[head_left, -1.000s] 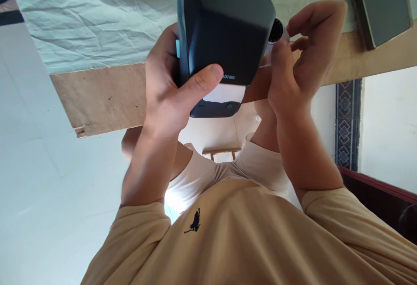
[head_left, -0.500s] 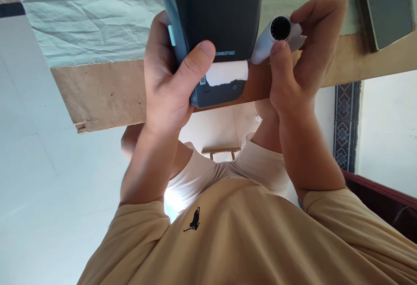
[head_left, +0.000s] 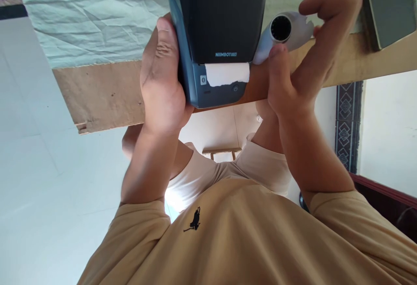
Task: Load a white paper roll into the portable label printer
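Observation:
A dark label printer (head_left: pixel 224 20) marked NIIMBOT stands tilted at the table edge, a torn strip of white paper (head_left: pixel 228 74) sticking out of its front slot. My left hand (head_left: pixel 164 76) grips the printer's left side, thumb lying along that side and the other fingers hidden behind or beneath it. To the printer's right is a white paper roll (head_left: pixel 265 44) with a dark hollow core facing me. My right hand (head_left: pixel 306 59) has its thumb against the roll just under the core, and its curled fingers are at the roll's loose, ragged paper end (head_left: pixel 301 28).
Pale green cloth (head_left: pixel 97 15) covers most of the wooden table (head_left: pixel 104 98), leaving a bare front strip. A dark flat device (head_left: pixel 389 7), apparently a tablet or phone, lies at the far right. Below the table edge are my legs and a wooden stool (head_left: pixel 221 150).
My left thumb has moved off the printer's front to its left side. My right fingers have shifted up and right, with more of the roll's paper end drawn out.

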A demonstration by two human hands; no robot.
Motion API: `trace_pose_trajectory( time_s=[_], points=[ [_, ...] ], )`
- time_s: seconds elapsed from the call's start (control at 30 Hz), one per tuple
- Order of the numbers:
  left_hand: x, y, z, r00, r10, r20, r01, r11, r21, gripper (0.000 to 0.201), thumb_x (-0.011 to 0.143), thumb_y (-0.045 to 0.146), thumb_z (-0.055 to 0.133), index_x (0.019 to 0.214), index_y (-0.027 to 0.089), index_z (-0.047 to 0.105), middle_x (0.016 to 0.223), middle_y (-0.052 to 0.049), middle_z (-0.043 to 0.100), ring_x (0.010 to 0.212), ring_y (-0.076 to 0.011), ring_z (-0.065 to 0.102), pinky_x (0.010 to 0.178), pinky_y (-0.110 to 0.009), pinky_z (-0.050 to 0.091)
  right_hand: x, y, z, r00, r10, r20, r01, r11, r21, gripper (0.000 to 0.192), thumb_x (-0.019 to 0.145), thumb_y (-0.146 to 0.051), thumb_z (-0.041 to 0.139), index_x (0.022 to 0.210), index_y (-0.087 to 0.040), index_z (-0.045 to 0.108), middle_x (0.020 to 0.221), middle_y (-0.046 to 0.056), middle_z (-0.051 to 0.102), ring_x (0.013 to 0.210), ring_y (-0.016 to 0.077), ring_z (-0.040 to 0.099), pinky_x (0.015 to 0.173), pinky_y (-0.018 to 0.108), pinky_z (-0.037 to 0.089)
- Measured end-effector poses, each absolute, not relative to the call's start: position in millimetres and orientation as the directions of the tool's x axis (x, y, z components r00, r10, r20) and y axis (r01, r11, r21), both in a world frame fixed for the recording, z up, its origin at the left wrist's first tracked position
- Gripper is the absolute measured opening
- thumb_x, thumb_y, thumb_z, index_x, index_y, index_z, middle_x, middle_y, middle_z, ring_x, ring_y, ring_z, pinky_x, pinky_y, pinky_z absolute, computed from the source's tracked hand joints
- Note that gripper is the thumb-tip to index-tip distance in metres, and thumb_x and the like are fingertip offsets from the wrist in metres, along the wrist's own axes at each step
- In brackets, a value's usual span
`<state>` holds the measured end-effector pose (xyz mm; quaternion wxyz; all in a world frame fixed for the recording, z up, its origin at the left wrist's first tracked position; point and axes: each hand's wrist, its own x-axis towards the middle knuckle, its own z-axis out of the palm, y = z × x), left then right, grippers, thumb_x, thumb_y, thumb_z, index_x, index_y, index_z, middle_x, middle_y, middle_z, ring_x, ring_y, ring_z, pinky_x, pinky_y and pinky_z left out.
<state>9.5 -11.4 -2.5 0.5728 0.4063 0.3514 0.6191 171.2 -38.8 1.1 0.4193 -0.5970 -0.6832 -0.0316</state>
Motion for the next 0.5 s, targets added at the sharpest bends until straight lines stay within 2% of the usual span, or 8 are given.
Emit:
trace_pose_trajectory(
  time_s=[0.07, 0.17, 0.3, 0.5],
  points=[
    [13.1, -12.3, -0.2, -0.007, 0.994, 0.106, -0.434, -0.098, 0.895, 0.034, 0.085, 0.03, 0.028, 0.063, 0.022, 0.052, 0.068, -0.002, 0.053, 0.074, -0.0129, 0.052, 0.073, -0.027, 0.043, 169.4, -40.8, 6.6, 0.008, 0.742, 0.67, 0.878, 0.315, -0.36, 0.03, 0.076, -0.039, 0.038, 0.093, -0.016, 0.049, 0.1, 0.004, 0.049, 0.102, 0.0104, 0.046, 0.091, 0.029, 0.039],
    [16.2, -13.5, 1.4, 0.02, 0.996, 0.088, -0.445, -0.07, 0.893, 0.033, 0.085, 0.033, 0.027, 0.071, 0.022, 0.055, 0.079, -0.004, 0.057, 0.095, -0.0157, 0.053, 0.089, -0.03, 0.041, 164.4, -43.8, 17.0, -0.076, 0.797, 0.599, 0.933, 0.269, -0.24, 0.036, 0.077, -0.044, 0.034, 0.1, -0.021, 0.048, 0.112, -0.003, 0.049, 0.111, 0.0113, 0.044, 0.096, 0.03, 0.036],
    [13.3, -13.2, 2.4, 0.017, 0.998, 0.067, -0.42, -0.054, 0.906, 0.031, 0.085, 0.032, 0.03, 0.07, 0.021, 0.055, 0.072, -0.003, 0.054, 0.079, -0.0143, 0.053, 0.082, -0.03, 0.043, 159.5, -45.1, 26.1, -0.119, 0.913, 0.391, 0.973, 0.186, -0.138, 0.05, 0.075, -0.05, 0.033, 0.118, -0.024, 0.038, 0.122, -0.005, 0.042, 0.127, 0.0185, 0.031, 0.1, 0.037, 0.032],
    [7.9, -12.2, 4.3, 0.025, 0.998, 0.059, -0.42, -0.043, 0.907, 0.03, 0.085, 0.026, 0.03, 0.059, 0.019, 0.045, 0.062, -0.003, 0.037, 0.061, -0.0112, 0.039, 0.065, -0.028, 0.036, 158.1, -45.6, 28.5, -0.128, 0.941, 0.313, 0.976, 0.175, -0.129, 0.058, 0.076, -0.057, 0.025, 0.12, -0.02, 0.035, 0.13, 0.001, 0.032, 0.128, 0.02, 0.029, 0.102, 0.04, 0.031]
  ],
)
